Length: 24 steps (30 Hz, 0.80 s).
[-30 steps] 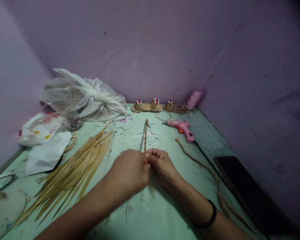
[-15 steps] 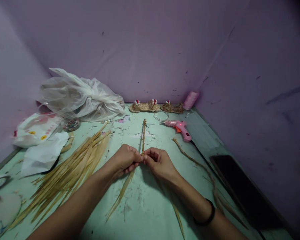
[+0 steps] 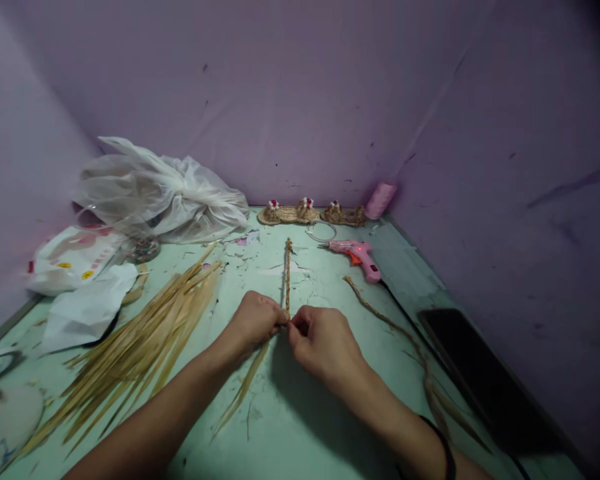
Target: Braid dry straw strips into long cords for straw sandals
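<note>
A thin braid of dried leaf strips point(image 3: 288, 277) runs straight away from me over the middle of the table. At its near end my left hand point(image 3: 257, 317) pinches it between closed fingers. My right hand point(image 3: 325, 340) touches the same end from the right, fingertips pressed together on a strand mostly hidden by the fingers. A loose leaf strip point(image 3: 245, 387) trails toward me from beneath my left hand. To the left lies a spread bundle of dried leaf strips point(image 3: 145, 333). A second, longer braid point(image 3: 390, 323) lies to the right.
A pink glue gun point(image 3: 357, 253) with its red light lit lies at right, its cord passing a black phone-like slab point(image 3: 490, 380). Small woven slippers point(image 3: 290, 213) with beads, a pink thread spool point(image 3: 381, 200) and a plastic bag point(image 3: 170, 190) stand along the wall.
My right hand has turned and come slightly nearer to me, its forearm moving down and right. The strip under that forearm is no longer seen. My left hand has barely moved.
</note>
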Available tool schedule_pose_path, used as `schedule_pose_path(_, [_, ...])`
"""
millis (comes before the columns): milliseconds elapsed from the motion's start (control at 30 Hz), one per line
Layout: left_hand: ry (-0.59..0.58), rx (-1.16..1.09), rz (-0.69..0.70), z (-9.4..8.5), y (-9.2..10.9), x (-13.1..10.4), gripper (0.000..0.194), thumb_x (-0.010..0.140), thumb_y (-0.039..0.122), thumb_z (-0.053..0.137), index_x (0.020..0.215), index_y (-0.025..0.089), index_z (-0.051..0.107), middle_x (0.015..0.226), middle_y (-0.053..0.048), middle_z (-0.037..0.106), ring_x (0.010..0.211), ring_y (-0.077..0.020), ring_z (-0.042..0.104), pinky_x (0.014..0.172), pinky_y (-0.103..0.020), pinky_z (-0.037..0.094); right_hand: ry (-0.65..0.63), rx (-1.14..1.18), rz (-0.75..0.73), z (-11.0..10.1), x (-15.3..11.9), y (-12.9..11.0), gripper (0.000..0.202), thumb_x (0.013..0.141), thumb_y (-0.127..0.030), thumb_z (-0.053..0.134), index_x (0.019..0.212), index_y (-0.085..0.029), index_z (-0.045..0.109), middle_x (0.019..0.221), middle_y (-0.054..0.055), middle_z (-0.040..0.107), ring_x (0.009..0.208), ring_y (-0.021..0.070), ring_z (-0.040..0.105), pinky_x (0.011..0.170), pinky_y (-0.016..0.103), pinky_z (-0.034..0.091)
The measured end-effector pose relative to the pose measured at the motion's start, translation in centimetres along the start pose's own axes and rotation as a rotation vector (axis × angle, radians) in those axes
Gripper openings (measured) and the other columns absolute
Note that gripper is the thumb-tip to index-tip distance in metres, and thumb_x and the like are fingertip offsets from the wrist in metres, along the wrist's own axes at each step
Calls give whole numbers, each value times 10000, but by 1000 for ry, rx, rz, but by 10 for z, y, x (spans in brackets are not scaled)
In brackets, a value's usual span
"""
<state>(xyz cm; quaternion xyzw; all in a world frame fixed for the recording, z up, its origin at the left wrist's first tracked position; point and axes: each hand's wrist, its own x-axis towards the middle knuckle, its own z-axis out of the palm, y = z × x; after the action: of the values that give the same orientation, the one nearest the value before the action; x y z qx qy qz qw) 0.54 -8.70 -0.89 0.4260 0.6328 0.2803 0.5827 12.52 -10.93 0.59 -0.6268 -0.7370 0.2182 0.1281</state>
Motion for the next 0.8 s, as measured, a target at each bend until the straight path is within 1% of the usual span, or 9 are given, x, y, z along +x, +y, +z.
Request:
schedule_pose_path(100, [-5, -39, -1, 0, -1, -3, 133, 521, 168, 492, 394, 142, 463, 301, 53, 343, 293, -35, 228, 341, -202, 118, 10, -118, -86, 6, -9, -7, 213, 711, -182, 438, 757, -153, 644, 685, 79, 668, 550, 161, 566, 476, 256, 255])
schedule_pose_path(233, [-6, -61, 44, -3, -8, 1, 56, 493, 147, 510, 463, 120, 548, 352, 44, 415, 342, -40, 301, 364, -188, 196, -36, -170, -170, 12, -17, -13, 288, 692, -135, 445, 918, -135, 624, 779, 82, 675, 599, 169, 585, 494, 256, 269])
schedule_pose_path(333, [-64, -97, 38, -7, -11, 3, 24, 473, 138, 536, 463, 116, 535, 375, 39, 436, 364, -42, 332, 378, -186, 220, -63, -114, -177, 6, -17, -12, 206, 713, -197, 461, 797, -162, 646, 699, 64, 671, 552, 157, 565, 478, 252, 258])
schedule_pose_path(433, [-136, -118, 30, -11, -9, 2, 62, 499, 172, 555, 485, 120, 524, 351, 58, 388, 339, -30, 277, 360, -185, 163, -13, 90, -110, -3, -5, -1, 225, 746, -306, 463, 682, -184, 641, 586, 40, 634, 511, 131, 522, 473, 240, 269])
schedule_pose_path(500, [-153, -114, 14, -12, -6, 0, 85, 518, 197, 566, 504, 124, 523, 330, 74, 344, 319, -22, 224, 353, -188, 122, 68, 304, -39, -5, 7, 10, 220, 751, -307, 459, 722, -176, 633, 633, 40, 632, 553, 127, 520, 503, 233, 314])
schedule_pose_path(567, [-165, -112, -7, -13, -3, -1, 99, 522, 205, 573, 505, 127, 515, 319, 82, 320, 310, -18, 197, 354, -189, 100, 65, 569, 12, -1, 19, 19, 190, 731, -287, 480, 759, -153, 612, 677, 46, 625, 589, 125, 522, 528, 229, 353])
schedule_pose_path(700, [-205, -112, -4, -15, -3, -2, 92, 522, 200, 564, 510, 125, 512, 328, 79, 329, 313, -17, 193, 362, -193, 89, -321, 1075, 174, 15, 28, 22, 139, 699, -249, 484, 653, -136, 551, 510, 10, 531, 463, 98, 478, 460, 218, 351])
schedule_pose_path(733, [-211, -108, 4, -15, -3, -1, 86, 523, 196, 557, 508, 125, 510, 332, 77, 333, 315, -18, 194, 364, -196, 89, -372, 1124, 206, 19, 28, 20, 118, 683, -230, 493, 625, -139, 541, 462, -10, 494, 418, 87, 446, 431, 209, 328])
schedule_pose_path(800, [-220, -84, 22, -16, -6, 0, 68, 523, 183, 540, 504, 124, 513, 339, 73, 339, 323, -22, 199, 368, -201, 97, -345, 1111, 215, 24, 27, 19, 81, 635, -171, 521, 563, -136, 538, 410, -36, 445, 364, 59, 372, 392, 193, 271])
